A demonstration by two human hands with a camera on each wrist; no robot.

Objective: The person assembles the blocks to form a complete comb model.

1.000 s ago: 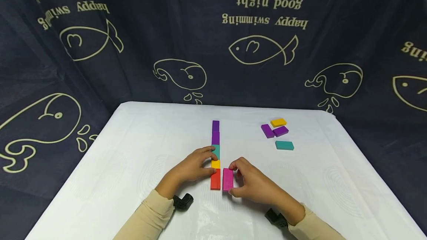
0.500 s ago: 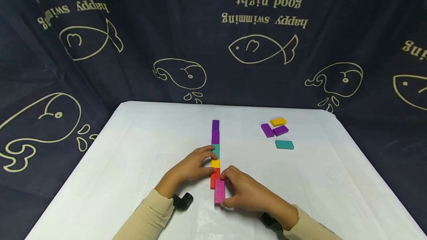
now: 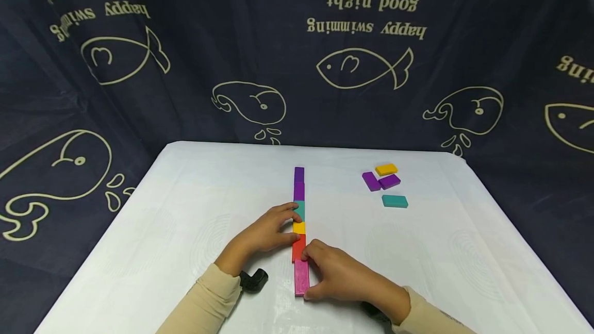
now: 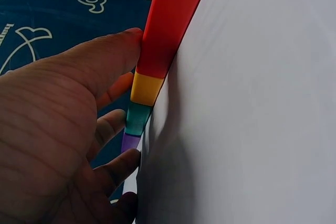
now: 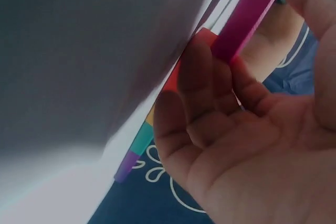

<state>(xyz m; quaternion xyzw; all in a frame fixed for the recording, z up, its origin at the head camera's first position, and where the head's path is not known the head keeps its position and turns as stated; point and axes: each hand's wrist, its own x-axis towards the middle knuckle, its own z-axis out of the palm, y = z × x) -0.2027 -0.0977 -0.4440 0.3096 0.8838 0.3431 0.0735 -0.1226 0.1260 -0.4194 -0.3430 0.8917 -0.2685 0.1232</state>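
A straight row of flat blocks runs up the middle of the white table [image 3: 195, 179]. From far to near come two purple blocks [image 3: 299, 191], a teal block [image 3: 300, 211], a yellow block [image 3: 299, 228] and a red block [image 3: 298, 249]. My left hand [image 3: 266, 232] lies along the row's left side, its fingers touching the teal block and its thumb at the red one. Between thumb and fingertips, my right hand [image 3: 341, 274] pinches a pink block [image 3: 301, 278] lengthwise. That block's far end is at the red block's near end, slightly right of the row's line.
To the back right lie a loose yellow block [image 3: 386, 169], two purple blocks [image 3: 390, 182] close together, and a teal block [image 3: 395, 201] a little nearer. A dark cloth [image 3: 260, 24] with fish and whale drawings hangs behind the table.
My right hand has carried the pink block from beside the red block, towards me and left, to the row's near end. The left hand has stayed in place.
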